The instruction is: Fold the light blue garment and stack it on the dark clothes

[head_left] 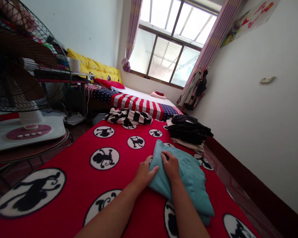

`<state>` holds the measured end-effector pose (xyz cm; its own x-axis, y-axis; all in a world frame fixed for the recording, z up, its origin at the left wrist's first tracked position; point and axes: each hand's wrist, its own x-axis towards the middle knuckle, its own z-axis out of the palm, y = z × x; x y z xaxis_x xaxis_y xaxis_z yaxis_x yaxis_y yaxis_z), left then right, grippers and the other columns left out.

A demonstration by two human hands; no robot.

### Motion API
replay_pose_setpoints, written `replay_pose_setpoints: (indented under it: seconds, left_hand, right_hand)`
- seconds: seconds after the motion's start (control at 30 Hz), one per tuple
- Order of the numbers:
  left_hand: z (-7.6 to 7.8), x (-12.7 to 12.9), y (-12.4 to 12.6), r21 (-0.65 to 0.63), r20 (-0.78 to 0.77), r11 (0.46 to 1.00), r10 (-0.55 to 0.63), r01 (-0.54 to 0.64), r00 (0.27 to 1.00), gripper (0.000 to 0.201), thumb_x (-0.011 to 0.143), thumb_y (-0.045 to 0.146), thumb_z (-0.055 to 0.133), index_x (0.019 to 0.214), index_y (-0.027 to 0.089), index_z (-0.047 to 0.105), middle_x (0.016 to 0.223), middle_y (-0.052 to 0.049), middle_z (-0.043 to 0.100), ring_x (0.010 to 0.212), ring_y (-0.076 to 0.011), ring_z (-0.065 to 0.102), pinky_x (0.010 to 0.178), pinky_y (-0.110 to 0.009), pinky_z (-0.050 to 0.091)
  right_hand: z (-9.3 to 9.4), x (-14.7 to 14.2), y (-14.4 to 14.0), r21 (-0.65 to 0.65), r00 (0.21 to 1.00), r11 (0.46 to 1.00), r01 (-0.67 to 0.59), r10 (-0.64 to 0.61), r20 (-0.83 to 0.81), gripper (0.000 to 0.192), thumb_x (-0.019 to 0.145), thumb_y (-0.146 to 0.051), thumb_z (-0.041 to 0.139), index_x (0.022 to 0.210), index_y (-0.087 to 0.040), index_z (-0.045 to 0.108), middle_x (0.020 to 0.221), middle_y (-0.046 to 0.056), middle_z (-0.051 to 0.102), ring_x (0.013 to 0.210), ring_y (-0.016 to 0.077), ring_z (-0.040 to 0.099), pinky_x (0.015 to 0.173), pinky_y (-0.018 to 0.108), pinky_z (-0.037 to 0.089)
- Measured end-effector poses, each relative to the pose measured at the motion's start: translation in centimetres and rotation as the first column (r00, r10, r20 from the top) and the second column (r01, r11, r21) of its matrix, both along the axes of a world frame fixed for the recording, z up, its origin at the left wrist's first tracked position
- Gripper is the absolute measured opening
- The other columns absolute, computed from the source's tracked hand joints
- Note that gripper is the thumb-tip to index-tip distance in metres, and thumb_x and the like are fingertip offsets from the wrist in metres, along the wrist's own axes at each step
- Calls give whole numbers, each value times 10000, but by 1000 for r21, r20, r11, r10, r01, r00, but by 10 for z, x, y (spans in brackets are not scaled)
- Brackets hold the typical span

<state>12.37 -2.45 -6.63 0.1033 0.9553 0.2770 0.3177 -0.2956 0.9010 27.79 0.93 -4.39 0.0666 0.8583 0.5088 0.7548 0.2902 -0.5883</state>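
Note:
A folded teal garment lies on a red bed cover printed with black monkey figures in white circles. At the garment's left edge, my left hand grips the cloth, thumb on top and fingers at the side. My right hand rests on its upper part, fingers curled and closed on the fabric. What kind of garment it is, I cannot tell.
A stack of dark folded clothes sits beyond the garment, beside a crumpled black-and-white cloth. On the left, a fan stands on a round stool. Another bed is under the window; a white wall is at right.

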Motion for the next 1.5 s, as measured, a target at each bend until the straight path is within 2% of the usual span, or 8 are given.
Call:
replay_pose_setpoints:
  seconds: [1.27, 1.4, 1.5]
  left_hand:
    - [0, 0, 0, 4, -11, 1000, -6, 6, 1000, 461, 809, 285, 636, 1237, 148, 535, 1134, -125, 684, 1037, -246, 648, 901, -339, 493]
    - [-1, 0, -3, 54, -96, 997, 51, -46, 994, 435, 827, 293, 620, 1231, 152, 541, 1138, -132, 649, 1044, -258, 626, 918, -379, 488]
    - [3, 0, -5, 179, -145, 976, 149, -122, 978, 448, 834, 279, 611, 1261, 176, 520, 1183, -125, 584, 1092, -265, 577, 944, -410, 474]
  right_hand:
    - [0, 0, 0, -5, 1000, 1000, 0, 0, -12, 313, 844, -331, 472, 977, -178, 710, 1003, 87, 725, 977, 249, 649, 913, 382, 466]
    - [0, 0, 1, -1, 1000, 1000, 1, -1, -18, 309, 842, -330, 477, 976, -178, 711, 996, 86, 726, 969, 252, 652, 903, 387, 471]
    - [-2, 0, 2, 3, 1000, 1000, -7, 7, -22, 308, 843, -328, 479, 976, -176, 711, 997, 87, 725, 972, 254, 652, 905, 394, 471]
